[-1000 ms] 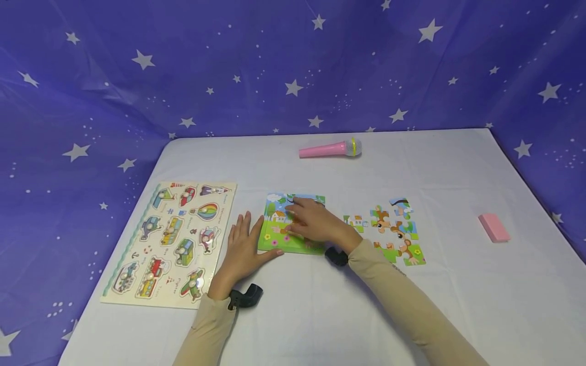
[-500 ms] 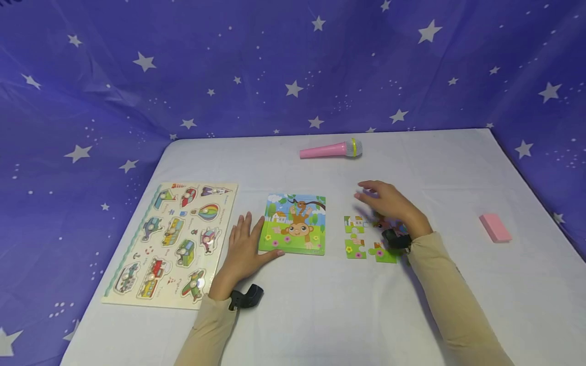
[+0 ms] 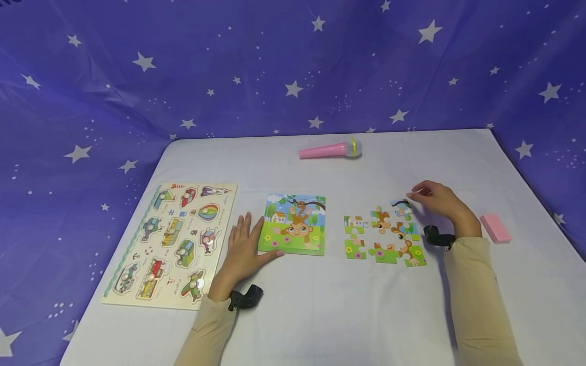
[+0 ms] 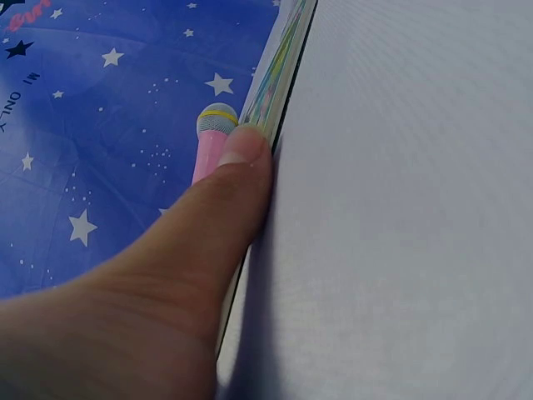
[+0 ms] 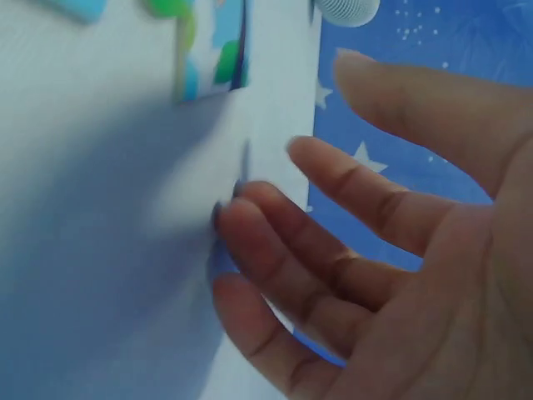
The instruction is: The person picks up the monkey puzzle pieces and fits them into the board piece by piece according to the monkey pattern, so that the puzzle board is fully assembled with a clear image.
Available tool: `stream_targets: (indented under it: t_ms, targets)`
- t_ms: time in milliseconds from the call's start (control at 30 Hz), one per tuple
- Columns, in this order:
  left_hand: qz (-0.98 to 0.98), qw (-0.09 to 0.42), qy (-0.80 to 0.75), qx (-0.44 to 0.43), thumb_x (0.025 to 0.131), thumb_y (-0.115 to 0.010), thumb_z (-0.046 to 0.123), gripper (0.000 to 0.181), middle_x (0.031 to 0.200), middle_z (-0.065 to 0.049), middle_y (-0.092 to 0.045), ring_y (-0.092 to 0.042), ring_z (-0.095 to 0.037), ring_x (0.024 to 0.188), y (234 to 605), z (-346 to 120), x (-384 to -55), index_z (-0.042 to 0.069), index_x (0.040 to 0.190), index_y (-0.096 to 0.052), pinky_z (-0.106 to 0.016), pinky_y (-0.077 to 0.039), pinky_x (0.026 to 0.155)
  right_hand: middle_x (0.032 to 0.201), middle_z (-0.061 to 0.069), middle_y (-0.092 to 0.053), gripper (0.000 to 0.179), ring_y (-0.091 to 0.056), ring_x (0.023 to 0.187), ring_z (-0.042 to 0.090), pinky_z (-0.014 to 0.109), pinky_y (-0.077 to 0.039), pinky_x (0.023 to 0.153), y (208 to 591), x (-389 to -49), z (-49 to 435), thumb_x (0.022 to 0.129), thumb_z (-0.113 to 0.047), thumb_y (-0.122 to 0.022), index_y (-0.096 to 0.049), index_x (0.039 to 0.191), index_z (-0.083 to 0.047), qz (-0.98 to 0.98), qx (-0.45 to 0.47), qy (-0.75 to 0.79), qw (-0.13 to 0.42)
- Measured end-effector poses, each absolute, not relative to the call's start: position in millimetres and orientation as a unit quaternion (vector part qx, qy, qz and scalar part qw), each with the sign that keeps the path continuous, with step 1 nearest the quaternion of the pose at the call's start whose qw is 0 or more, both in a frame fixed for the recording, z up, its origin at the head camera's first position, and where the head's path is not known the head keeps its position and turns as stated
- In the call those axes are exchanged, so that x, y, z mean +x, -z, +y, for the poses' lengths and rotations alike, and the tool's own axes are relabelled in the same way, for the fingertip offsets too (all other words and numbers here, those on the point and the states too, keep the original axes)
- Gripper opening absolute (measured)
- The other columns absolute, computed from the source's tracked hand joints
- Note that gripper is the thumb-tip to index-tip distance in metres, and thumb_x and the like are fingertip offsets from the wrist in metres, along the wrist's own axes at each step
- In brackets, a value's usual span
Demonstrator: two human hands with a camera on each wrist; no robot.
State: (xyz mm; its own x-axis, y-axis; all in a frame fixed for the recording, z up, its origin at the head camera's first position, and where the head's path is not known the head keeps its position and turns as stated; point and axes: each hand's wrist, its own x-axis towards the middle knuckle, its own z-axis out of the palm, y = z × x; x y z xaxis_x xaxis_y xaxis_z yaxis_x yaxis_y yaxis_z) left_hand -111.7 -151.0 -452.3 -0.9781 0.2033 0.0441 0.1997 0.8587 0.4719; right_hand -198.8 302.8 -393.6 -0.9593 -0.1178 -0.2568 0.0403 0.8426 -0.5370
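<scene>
In the head view my left hand (image 3: 242, 249) lies flat beside a square monkey puzzle board (image 3: 295, 246), its thumb at the board's lower left edge. The left wrist view shows that thumb (image 4: 225, 196) against the board's side. Several jigsaw pieces with parts of a monkey picture are spread to the right of the board, among them a house piece (image 3: 354, 222) and a green bottom piece (image 3: 386, 254). My right hand (image 3: 441, 201) hovers just beyond the upper right piece (image 3: 400, 205). In the right wrist view its fingers are loosely bent, apart from the piece (image 5: 212, 50), holding nothing.
A vehicle peg puzzle board (image 3: 169, 244) lies left of my left hand, partly under the wrist. A pink toy microphone (image 3: 325, 150) lies near the table's back edge. A pink block (image 3: 494, 227) sits at the right. A starry blue cloth (image 3: 293, 66) hangs behind.
My right hand has moved right, from over the monkey board, across the loose pieces, to their far right side. The whole board picture is now uncovered. My left hand has stayed in place.
</scene>
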Motion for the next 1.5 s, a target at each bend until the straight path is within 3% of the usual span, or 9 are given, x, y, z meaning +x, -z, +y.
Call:
stream_targets:
  t_ms: [133, 300, 600, 867, 1033, 1300, 1500]
  targets:
    - [0.959, -0.016, -0.258, 0.114, 0.070, -0.061, 0.065, 0.096, 0.149, -0.026, -0.013, -0.004, -0.041, 0.139, 454, -151, -111, 0.008, 0.141, -0.031, -0.056, -0.004, 0.110, 0.122, 0.030, -0.044, 0.058, -0.043, 0.112, 0.042, 0.056, -0.035, 0.093, 400, -198, 307, 0.090, -0.043, -0.049, -0.044, 0.124, 0.004, 0.943, -0.031, 0.286, 0.167]
    - [0.964, 0.000, -0.242, 0.108, 0.070, -0.065, 0.060, 0.095, 0.150, -0.025, -0.009, -0.002, -0.040, 0.139, 452, -152, -111, 0.009, 0.142, -0.029, -0.056, -0.004, 0.111, 0.125, 0.028, -0.033, 0.067, -0.038, 0.112, 0.040, 0.058, -0.032, 0.096, 403, -196, 303, 0.085, -0.045, -0.056, -0.039, 0.130, 0.002, 0.942, -0.049, 0.274, 0.190]
    - [0.967, 0.017, -0.234, 0.099, 0.071, -0.064, 0.060, 0.095, 0.151, -0.023, -0.008, 0.000, -0.038, 0.140, 449, -151, -109, 0.011, 0.143, -0.027, -0.055, -0.003, 0.111, 0.126, 0.031, -0.029, 0.068, -0.032, 0.110, 0.041, 0.061, -0.031, 0.093, 405, -189, 291, 0.080, -0.037, -0.066, -0.040, 0.129, 0.002, 0.953, -0.045, 0.251, 0.165]
    - [0.968, 0.021, -0.229, 0.100, 0.071, -0.063, 0.061, 0.095, 0.151, -0.022, -0.008, 0.000, -0.037, 0.140, 451, -152, -110, 0.012, 0.143, -0.027, -0.054, -0.004, 0.112, 0.119, 0.029, -0.034, 0.063, -0.035, 0.105, 0.039, 0.058, -0.034, 0.091, 404, -185, 285, 0.078, -0.032, -0.069, -0.045, 0.120, 0.007, 0.954, -0.027, 0.256, 0.157]
    - [0.968, 0.019, -0.228, 0.101, 0.071, -0.064, 0.061, 0.095, 0.151, -0.022, -0.009, 0.000, -0.038, 0.140, 451, -152, -111, 0.012, 0.143, -0.027, -0.054, -0.004, 0.111, 0.110, 0.025, -0.041, 0.061, -0.040, 0.098, 0.034, 0.050, -0.038, 0.086, 405, -185, 284, 0.077, -0.026, -0.071, -0.042, 0.117, 0.010, 0.951, -0.034, 0.271, 0.142]
    - [0.967, 0.008, -0.234, 0.103, 0.070, -0.066, 0.059, 0.095, 0.150, -0.024, -0.009, -0.002, -0.039, 0.140, 450, -151, -110, 0.010, 0.143, -0.028, -0.056, -0.004, 0.111, 0.102, 0.022, -0.052, 0.065, -0.050, 0.087, 0.028, 0.033, -0.040, 0.072, 405, -185, 286, 0.077, -0.026, -0.071, -0.034, 0.121, 0.004, 0.941, -0.052, 0.301, 0.146]
    - [0.967, 0.013, -0.232, 0.102, 0.071, -0.065, 0.059, 0.095, 0.151, -0.023, -0.007, 0.000, -0.038, 0.140, 450, -151, -111, 0.010, 0.143, -0.026, -0.055, -0.003, 0.111, 0.105, 0.019, -0.055, 0.063, -0.050, 0.088, 0.026, 0.031, -0.039, 0.071, 406, -187, 289, 0.078, -0.025, -0.071, -0.041, 0.131, -0.009, 0.940, -0.076, 0.299, 0.144]
